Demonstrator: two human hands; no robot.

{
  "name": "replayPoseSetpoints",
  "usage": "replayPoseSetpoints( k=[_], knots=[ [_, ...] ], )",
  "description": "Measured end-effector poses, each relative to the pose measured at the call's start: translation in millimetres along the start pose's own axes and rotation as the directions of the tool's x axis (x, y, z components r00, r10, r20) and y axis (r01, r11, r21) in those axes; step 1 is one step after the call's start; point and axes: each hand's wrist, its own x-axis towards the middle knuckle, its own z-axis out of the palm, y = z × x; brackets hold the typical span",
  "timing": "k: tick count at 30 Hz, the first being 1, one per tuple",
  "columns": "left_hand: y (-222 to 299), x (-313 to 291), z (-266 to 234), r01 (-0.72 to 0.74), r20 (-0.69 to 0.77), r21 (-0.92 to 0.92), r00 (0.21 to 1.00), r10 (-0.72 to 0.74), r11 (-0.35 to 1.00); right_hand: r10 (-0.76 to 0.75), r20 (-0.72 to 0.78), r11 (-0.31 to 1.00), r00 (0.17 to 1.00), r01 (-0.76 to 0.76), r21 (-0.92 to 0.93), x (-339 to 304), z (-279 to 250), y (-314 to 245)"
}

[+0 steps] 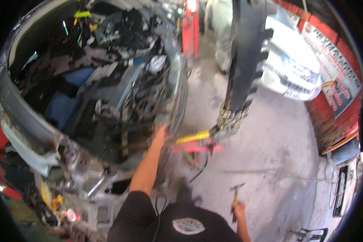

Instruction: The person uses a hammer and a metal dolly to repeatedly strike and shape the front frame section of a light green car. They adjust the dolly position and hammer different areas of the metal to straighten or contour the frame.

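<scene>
My right hand (239,209) hangs low beside my body, closed round the handle of a hammer (236,192). The hammer's narrow head points up and away from me. My left arm reaches forward to the stripped car body (28,121), and my left hand (160,132) is at the edge of its opening. Motion blur smears those fingers, so their grip is unclear. Just right of that hand, a yellow bar (193,136) runs toward a bundle of chain (232,119). The chain is wrapped round the lower part of a tall dark notched post (246,56).
Red metal parts (195,148) lie below the yellow bar. A thin hose (262,172) crosses the concrete floor (274,137). A white car (290,68) stands at the far right, near a sign (330,64) on the red wall. Loose parts and wiring fill the car's interior.
</scene>
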Motion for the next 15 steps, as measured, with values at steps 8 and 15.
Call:
replayPoseSetpoints(
  k=[8, 15],
  knots=[
    [-30, 84, 28, -0.087, -0.180, -0.191, 0.982, 0.052, 0.978, 0.098, 0.042, 0.992, 0.994, -0.101, 0.078, -10, 32, -53],
    [32, -13, 64, -0.368, -0.272, -0.335, 0.919, 0.285, 0.867, 0.176, 0.057, 0.976, 0.983, -0.181, 0.118, 49, 60, -96]
  ],
)
